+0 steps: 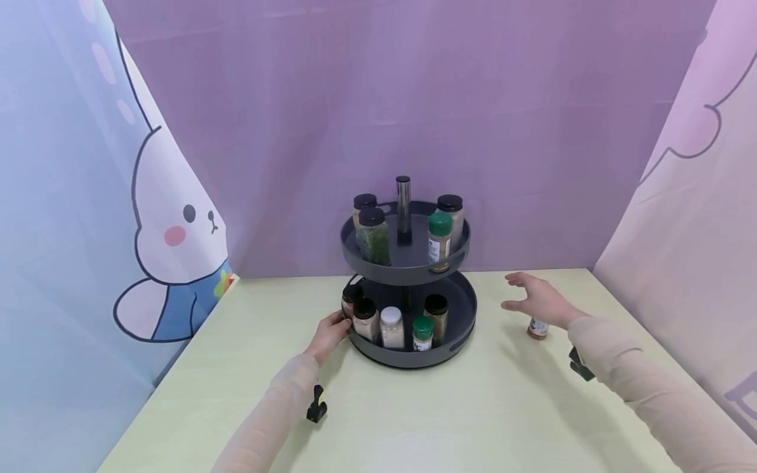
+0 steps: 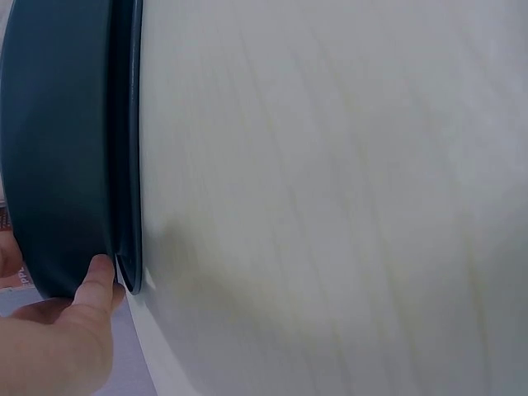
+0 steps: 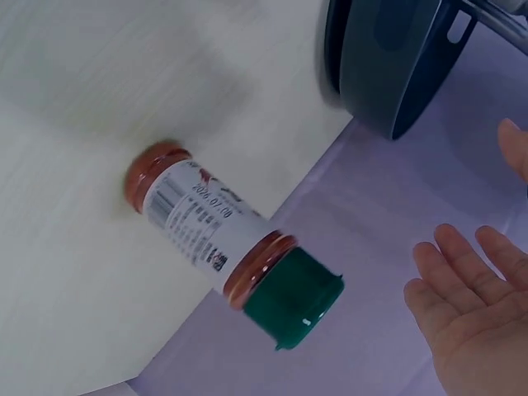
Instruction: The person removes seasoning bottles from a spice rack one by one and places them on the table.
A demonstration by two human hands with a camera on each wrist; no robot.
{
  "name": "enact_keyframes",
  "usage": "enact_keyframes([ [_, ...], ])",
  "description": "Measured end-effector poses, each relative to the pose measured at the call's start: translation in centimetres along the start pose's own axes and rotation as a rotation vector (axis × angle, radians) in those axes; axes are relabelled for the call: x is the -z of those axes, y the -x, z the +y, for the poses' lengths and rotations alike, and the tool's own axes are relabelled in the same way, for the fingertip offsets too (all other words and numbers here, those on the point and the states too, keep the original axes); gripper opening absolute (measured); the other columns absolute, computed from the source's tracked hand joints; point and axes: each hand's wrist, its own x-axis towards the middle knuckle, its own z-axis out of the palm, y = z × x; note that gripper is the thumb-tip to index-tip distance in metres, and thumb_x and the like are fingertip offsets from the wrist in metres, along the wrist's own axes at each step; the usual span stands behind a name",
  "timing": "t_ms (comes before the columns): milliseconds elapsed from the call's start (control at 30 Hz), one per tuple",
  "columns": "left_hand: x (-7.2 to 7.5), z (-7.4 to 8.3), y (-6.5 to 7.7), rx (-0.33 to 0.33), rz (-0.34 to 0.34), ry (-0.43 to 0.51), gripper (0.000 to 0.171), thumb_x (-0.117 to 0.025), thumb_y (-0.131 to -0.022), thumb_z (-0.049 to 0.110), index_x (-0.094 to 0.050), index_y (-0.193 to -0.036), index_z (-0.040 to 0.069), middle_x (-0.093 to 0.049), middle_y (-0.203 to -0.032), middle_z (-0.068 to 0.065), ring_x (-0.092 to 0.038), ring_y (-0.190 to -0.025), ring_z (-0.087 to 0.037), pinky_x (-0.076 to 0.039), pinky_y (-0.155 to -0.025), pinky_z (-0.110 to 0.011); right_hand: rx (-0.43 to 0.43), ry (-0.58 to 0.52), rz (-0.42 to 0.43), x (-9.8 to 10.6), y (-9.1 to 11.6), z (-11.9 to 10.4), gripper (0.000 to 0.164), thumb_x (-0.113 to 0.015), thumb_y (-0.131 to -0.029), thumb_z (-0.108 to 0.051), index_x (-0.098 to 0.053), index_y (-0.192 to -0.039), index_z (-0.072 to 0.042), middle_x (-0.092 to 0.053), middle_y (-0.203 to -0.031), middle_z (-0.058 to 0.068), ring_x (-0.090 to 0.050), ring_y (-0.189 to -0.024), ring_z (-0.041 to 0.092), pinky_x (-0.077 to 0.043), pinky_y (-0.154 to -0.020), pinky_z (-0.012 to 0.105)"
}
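A dark grey two-tier spice rack (image 1: 402, 358) stands on the table. At its left side my left hand (image 1: 328, 335) grips the lower tray's edge; in the left wrist view, fingers (image 2: 95, 285) lie against the tray wall (image 2: 62, 148). My right hand (image 1: 541, 301) is raised off the table to the right of the rack, fingers spread and holding nothing. Just beneath and behind it stands a spice bottle (image 1: 537, 328), partly hidden in the head view. The right wrist view shows its green cap (image 3: 293, 297), white label and reddish-brown contents, apart from the palm (image 3: 487, 330).
The upper tray (image 1: 402, 274) carries several jars, among them a green-capped bottle (image 1: 439, 243) and a jar of green herbs (image 1: 374, 240). Several more sit below, including a white-capped jar (image 1: 391, 328). A purple curtain (image 1: 503, 131) hangs behind the table (image 1: 236, 394).
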Motion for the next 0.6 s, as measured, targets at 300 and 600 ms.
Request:
enact_keyframes([
  [300, 0.0, 0.0, -0.1, 0.008, 0.011, 0.009, 0.047, -0.041, -0.095, 0.009, -0.032, -0.138, -0.007, -0.039, -0.138, -0.027, -0.043, -0.124, -0.037, -0.039, -0.103, -0.045, -0.002, -0.058, -0.037, -0.9, -0.3, -1.4, 0.067, -0.066, -0.083, -0.030, -0.039, -0.133, 0.005, -0.043, -0.133, 0.028, -0.038, -0.122, 0.046, -0.036, -0.098, 0.057],
  [600, 0.0, 0.0, 0.0, 0.018, -0.010, 0.031, 0.048, -0.040, -0.096, 0.008, -0.028, -0.140, -0.007, -0.035, -0.140, -0.028, -0.040, -0.126, -0.037, -0.038, -0.104, -0.044, -0.034, -0.128, -0.082, -2.4, -0.9, -2.6, 0.066, -0.067, -0.082, -0.029, -0.038, -0.135, 0.001, -0.042, -0.135, 0.025, -0.037, -0.124, 0.044, -0.036, -0.099, 0.056],
])
